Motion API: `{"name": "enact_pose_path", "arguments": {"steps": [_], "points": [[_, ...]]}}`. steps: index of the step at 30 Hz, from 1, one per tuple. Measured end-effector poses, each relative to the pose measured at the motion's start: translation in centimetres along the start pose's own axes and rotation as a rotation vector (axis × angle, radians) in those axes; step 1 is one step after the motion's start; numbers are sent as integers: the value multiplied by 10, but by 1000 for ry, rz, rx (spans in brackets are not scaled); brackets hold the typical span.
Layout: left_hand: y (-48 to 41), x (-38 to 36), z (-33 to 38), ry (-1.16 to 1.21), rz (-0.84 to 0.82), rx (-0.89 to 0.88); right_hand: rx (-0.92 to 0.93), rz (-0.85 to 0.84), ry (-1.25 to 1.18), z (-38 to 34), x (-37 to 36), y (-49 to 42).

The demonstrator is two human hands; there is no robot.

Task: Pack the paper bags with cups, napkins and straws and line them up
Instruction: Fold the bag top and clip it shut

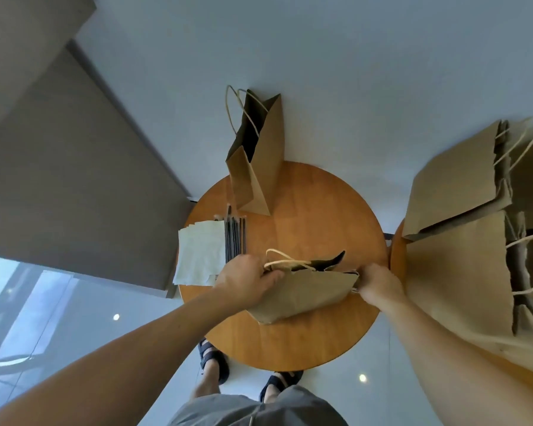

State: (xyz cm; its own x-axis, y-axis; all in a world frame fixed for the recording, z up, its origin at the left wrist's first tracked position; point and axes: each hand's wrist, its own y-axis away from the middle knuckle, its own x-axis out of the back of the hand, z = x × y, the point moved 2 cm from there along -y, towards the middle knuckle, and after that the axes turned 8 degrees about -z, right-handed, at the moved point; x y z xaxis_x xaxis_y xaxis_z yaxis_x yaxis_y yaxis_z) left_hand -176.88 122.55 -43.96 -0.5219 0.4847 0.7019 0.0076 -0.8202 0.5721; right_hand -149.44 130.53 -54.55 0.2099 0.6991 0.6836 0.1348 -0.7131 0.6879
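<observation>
I hold a brown paper bag point(305, 295) above the round wooden table point(305, 339). My left hand point(243, 281) grips its left top edge by the rope handle. My right hand point(379, 284) pinches its right top edge. The bag's mouth is slightly parted and dark inside. A second brown paper bag point(259, 161) stands open at the table's far edge. White napkins point(199, 253) lie in a stack at the table's left, with several dark straws point(235, 238) beside them. No cups are in view.
A pile of flat brown bags point(462, 241) with rope handles lies on another wooden surface to the right. My sandalled feet point(213, 361) stand on the pale floor below the table. A grey wall panel point(74, 179) rises at the left.
</observation>
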Motion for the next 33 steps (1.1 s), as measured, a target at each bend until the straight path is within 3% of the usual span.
{"name": "enact_pose_path", "arguments": {"steps": [8, 15, 22, 29, 33], "points": [[2, -4, 2, 52, 37, 30, 15, 7, 162, 4, -22, -28], [2, -4, 4, 53, 39, 56, 96, -56, 129, 9, -20, -32], [3, -7, 4, 66, 58, 23, 103, 36, 227, 12, -20, -30], [4, -10, 5, 71, 78, 6, 114, 133, 108, 26, -18, -23], [3, -11, 7, 60, 78, 13, 106, 187, -87, 33, -11, -15]]}}
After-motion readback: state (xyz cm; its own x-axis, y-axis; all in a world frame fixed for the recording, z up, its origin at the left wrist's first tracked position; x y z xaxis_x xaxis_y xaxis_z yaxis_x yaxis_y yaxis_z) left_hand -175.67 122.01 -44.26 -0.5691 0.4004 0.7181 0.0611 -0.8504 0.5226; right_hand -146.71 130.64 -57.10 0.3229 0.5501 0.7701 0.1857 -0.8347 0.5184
